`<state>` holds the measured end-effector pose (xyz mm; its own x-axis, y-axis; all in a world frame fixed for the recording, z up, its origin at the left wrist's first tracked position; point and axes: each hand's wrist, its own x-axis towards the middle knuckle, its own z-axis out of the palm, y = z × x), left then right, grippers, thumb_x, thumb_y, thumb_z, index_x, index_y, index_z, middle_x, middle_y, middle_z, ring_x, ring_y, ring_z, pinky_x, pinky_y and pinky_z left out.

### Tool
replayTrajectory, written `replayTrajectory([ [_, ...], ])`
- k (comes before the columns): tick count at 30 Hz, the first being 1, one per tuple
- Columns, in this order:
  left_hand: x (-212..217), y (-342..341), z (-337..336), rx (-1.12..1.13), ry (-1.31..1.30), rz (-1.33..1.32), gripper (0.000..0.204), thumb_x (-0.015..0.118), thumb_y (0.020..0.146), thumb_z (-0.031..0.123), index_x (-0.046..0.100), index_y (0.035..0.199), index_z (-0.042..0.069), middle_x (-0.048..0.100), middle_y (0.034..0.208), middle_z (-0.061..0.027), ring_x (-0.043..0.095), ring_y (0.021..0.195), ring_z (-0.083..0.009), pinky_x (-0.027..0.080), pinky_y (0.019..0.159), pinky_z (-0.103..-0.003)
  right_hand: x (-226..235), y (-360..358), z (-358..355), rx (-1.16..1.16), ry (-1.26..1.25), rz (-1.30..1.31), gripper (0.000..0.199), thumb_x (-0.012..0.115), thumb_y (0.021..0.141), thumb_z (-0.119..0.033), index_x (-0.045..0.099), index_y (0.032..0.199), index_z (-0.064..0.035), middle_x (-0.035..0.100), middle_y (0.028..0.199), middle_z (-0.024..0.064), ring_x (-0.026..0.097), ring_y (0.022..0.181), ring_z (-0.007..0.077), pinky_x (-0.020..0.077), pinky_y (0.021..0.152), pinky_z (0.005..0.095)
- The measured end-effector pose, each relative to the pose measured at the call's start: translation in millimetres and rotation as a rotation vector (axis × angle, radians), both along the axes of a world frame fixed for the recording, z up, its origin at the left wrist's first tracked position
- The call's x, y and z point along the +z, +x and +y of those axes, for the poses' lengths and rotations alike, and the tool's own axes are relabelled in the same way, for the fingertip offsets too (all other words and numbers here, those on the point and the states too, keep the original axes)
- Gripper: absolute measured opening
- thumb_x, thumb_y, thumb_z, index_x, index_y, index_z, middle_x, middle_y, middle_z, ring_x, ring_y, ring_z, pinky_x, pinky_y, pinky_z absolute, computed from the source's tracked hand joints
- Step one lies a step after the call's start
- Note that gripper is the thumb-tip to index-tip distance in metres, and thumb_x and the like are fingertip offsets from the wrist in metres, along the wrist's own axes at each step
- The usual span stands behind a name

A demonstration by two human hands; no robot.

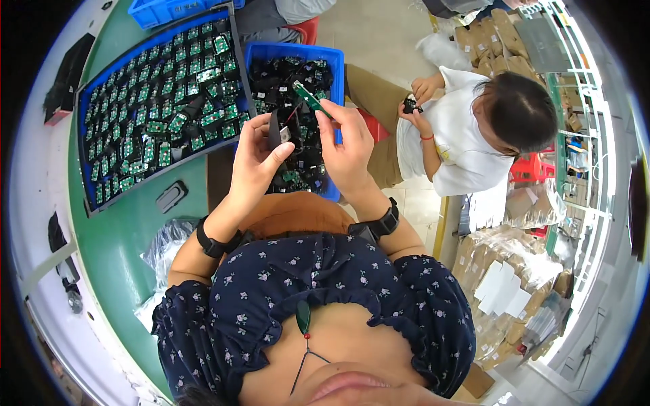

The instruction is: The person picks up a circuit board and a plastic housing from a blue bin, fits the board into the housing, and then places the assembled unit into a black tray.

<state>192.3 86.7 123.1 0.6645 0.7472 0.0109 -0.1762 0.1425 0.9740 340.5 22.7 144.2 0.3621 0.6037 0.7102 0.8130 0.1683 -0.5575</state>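
Observation:
Above a blue crate (336, 68) full of black parts and small boards, I hold one piece in each hand. My left hand (254, 162) pinches a black plastic housing (274, 128) with a small silvery part (285, 134) at its side. Between thumb and fingertips of my right hand (350, 143) is a narrow green circuit board (310, 99), tilted, its far end pointing up and left. A thin reddish wire runs between the housing and the board. Fingers cover parts of both pieces.
Left of the crate, a dark-edged tray (162, 177) holds rows of green boards on the green table (122, 250). A grey oblong object (171, 196) and clear plastic bags (169, 247) lie nearby. At right, a seated person (450, 135) handles a small black part (410, 103).

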Motion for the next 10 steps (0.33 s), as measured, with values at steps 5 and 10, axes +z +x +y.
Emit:
replayTrajectory([
  [5,2.9,2.6,0.3,0.021,0.008,-0.006,0.049,0.064,0.084,0.01,0.035,0.123,0.002,0.051,0.102,-0.008,0.053,0.09,-0.0122,0.045,0.079,-0.025,6.7,-0.9,-0.2,0.01,0.014,-0.164,0.026,0.067,0.072,0.005,0.061,0.096,-0.0015,0.062,0.084,0.0102,0.056,0.066,0.021,0.0464,0.057,0.0282],
  [10,1.9,4.0,0.0,0.023,-0.097,-0.135,0.044,0.059,0.087,0.01,0.035,0.123,0.002,0.052,0.105,-0.0092,0.053,0.093,-0.0134,0.044,0.082,-0.026,9.4,-11.6,-6.0,0.02,-0.013,-0.314,0.031,0.069,0.066,0.005,0.064,0.095,-0.0057,0.06,0.086,0.0074,0.056,0.07,0.0215,0.0461,0.057,0.0288],
])
